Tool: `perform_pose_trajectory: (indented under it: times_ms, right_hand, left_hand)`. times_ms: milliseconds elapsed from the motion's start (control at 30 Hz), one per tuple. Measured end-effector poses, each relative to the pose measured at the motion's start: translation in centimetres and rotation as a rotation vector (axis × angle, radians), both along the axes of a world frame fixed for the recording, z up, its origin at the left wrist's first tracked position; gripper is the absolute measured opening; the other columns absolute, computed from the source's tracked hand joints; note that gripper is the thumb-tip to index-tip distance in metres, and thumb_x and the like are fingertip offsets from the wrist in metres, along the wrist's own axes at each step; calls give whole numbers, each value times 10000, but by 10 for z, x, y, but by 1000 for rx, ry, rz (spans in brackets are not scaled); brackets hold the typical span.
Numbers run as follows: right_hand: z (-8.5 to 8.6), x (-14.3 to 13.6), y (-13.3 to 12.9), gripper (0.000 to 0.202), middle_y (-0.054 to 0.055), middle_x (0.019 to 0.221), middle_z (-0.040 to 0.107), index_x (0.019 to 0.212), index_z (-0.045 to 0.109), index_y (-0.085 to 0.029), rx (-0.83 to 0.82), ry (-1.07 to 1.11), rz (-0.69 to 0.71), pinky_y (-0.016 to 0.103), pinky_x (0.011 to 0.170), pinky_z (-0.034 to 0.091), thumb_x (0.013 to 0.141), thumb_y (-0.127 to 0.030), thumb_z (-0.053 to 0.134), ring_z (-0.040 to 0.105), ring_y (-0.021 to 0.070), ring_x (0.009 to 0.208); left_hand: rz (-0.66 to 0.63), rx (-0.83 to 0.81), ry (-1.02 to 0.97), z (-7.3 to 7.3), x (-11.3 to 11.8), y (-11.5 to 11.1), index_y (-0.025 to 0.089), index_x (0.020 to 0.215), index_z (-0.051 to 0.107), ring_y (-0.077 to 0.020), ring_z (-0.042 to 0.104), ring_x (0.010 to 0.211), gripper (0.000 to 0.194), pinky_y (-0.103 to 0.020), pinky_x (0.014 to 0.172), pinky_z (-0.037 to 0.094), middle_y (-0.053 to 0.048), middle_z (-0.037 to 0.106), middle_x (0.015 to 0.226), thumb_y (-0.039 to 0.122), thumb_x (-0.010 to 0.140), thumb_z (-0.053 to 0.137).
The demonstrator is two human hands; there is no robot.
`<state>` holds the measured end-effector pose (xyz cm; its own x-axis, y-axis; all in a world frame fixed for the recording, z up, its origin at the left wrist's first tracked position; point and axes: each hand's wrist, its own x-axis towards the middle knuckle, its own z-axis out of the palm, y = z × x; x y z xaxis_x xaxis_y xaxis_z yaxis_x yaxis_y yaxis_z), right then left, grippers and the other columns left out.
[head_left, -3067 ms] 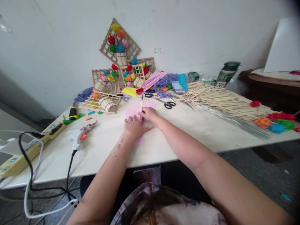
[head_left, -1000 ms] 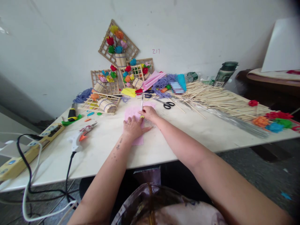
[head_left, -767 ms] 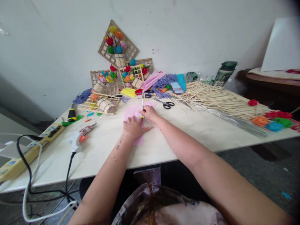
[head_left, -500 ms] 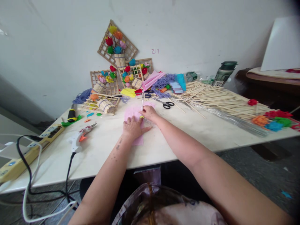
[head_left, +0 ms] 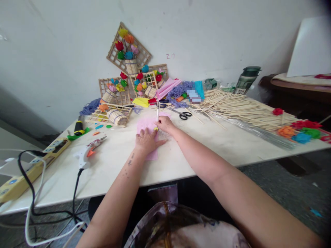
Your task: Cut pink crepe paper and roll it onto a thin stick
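A pink sheet (head_left: 152, 155) lies on the white table in front of me. My left hand (head_left: 146, 140) rests flat on it with the fingers spread. My right hand (head_left: 165, 124) is closed round a slim white pen (head_left: 158, 111), held upright with its lower end at the sheet. Between the two hands sits a small yellow piece (head_left: 156, 129) on the pink sheet; whether a finger touches it is hard to tell. The pen's tip is hidden by my right fingers.
Black scissors (head_left: 184, 115) lie right of the sheet, beside many wooden sticks (head_left: 232, 106). A glue gun (head_left: 86, 153) and a power strip (head_left: 55, 147) are at the left. Lattice panels with paper flowers (head_left: 129, 48) stand at the back. A bottle (head_left: 247, 81) stands at the right.
Both hands keep nearly the same place and grip. The pen stands slightly more upright, and the whole view has shifted a little.
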<state>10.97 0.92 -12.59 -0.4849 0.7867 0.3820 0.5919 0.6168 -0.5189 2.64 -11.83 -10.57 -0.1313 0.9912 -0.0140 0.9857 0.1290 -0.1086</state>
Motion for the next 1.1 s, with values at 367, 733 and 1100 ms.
perform_pose_trajectory:
  times_ms: [367, 733, 1100]
  right_hand:
    - [1, 1, 0, 235, 38, 687, 631, 733, 659, -118, -3, 8, 6, 213, 613, 350, 773, -314, 536, 521, 119, 641]
    - [-2, 1, 3, 229, 33, 671, 619, 719, 653, -115, 8, 24, 9, 212, 602, 342, 763, -310, 541, 507, 116, 624]
    - [-2, 1, 3, 205, 29, 665, 605, 687, 646, -113, 21, 13, 9, 212, 597, 333, 747, -291, 566, 483, 109, 613]
  left_hand:
    - [-7, 19, 0, -1, 0, 0, 295, 1361, 300, -348, 334, 1202, 842, -493, 939, 270, -141, 352, 1355, 792, 690, 192]
    - [-12, 26, -3, -2, -1, 1, 288, 1359, 304, -351, 347, 1190, 847, -494, 928, 285, -145, 368, 1340, 794, 686, 206]
    - [-1, 19, -4, -1, 0, 0, 282, 1363, 306, -356, 336, 1204, 849, -492, 937, 280, -151, 355, 1357, 791, 689, 209]
